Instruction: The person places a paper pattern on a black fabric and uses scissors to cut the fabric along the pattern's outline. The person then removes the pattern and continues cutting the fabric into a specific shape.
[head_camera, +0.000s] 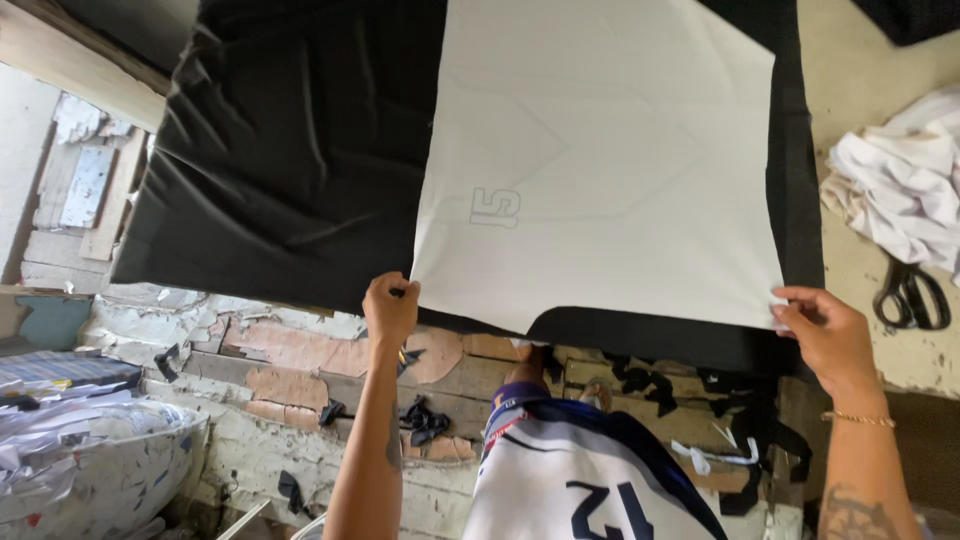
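A large white paper pattern sheet (600, 160) lies on a spread of black fabric (290, 150) that covers the worktable. My left hand (390, 310) pinches the sheet's near left corner together with the fabric edge. My right hand (825, 335) holds the sheet's near right corner at the black fabric's hem. A faint outlined mark shows on the sheet near its left side.
Black-handled scissors (910, 295) lie on the bare tabletop at the right, beside a heap of white cloth (900, 190). Black fabric scraps (425, 420) litter the worn floor below. A bag of paper scraps (90, 460) sits at the lower left.
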